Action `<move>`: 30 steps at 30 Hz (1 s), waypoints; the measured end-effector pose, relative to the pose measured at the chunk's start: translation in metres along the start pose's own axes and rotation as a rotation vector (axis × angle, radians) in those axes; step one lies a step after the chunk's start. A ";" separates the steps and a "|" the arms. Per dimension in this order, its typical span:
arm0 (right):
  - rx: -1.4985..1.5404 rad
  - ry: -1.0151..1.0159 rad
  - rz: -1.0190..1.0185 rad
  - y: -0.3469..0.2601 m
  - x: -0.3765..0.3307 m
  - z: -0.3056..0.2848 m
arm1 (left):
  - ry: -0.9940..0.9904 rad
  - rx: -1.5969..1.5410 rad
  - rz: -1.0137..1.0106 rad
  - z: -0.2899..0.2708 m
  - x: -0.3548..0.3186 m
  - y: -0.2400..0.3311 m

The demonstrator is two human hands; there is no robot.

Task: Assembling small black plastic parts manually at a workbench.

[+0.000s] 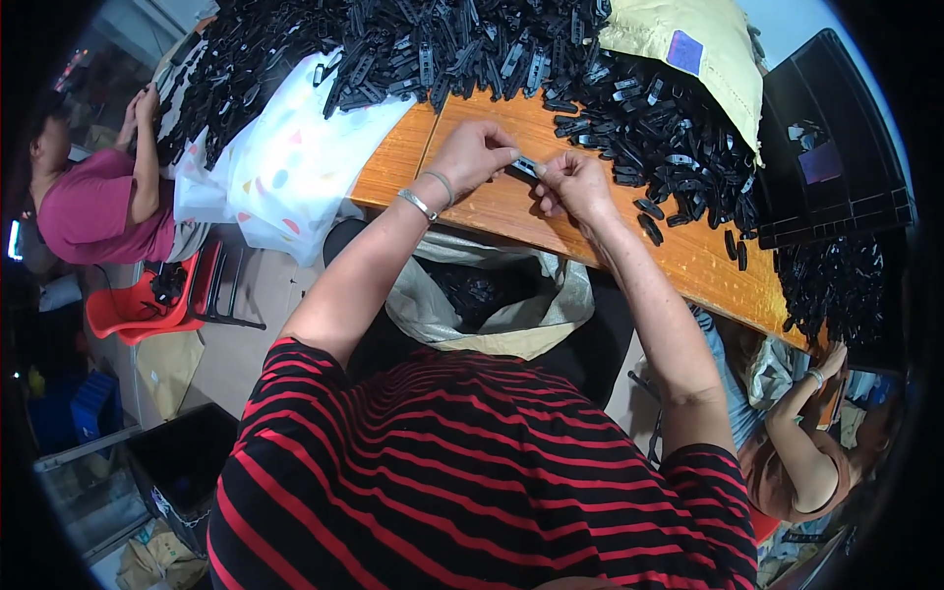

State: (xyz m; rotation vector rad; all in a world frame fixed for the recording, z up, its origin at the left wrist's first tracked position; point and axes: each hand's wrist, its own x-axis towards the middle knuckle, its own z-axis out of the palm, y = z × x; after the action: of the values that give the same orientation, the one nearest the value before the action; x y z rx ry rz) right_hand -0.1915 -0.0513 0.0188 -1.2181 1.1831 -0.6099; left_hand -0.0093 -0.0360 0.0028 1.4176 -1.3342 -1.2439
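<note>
Over the near part of the wooden table point(472, 216), both my hands pinch a small black oblong piece point(524, 167) that shows a pale strip; its exact kind is too small to make out. My left hand point(474, 152) has its thumb and fingertips closed at the piece's left end. From the other side, my right hand point(578, 187) grips the right end between thumb and forefinger, its other fingers curled below. Beyond them, a large heap of similar black pieces point(442, 44) covers the far table, and another pile point(678, 157) spreads to the right.
In front of my body an open woven sack point(560, 329) holds dark pieces. A white patterned plastic sheet point(295, 167) drapes over the table's left. At the right stand a yellowish sack point(678, 34) and a black crate point(836, 147). One person point(98, 206) sits left, another point(801, 442) right.
</note>
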 end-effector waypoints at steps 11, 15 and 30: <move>-0.220 -0.008 0.100 -0.015 0.013 -0.008 | 0.112 0.544 -0.053 0.003 0.012 0.014; -0.202 0.018 0.071 -0.005 0.010 -0.001 | 0.129 0.537 0.056 0.003 0.004 0.005; -1.354 0.311 -0.642 -0.008 0.028 -0.054 | 0.765 0.752 0.454 -0.064 0.017 -0.012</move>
State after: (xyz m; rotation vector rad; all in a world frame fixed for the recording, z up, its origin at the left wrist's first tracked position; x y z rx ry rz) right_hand -0.2302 -0.0984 0.0211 -2.7946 1.4922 -0.4181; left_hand 0.0549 -0.0553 0.0010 1.6852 -1.4709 0.1631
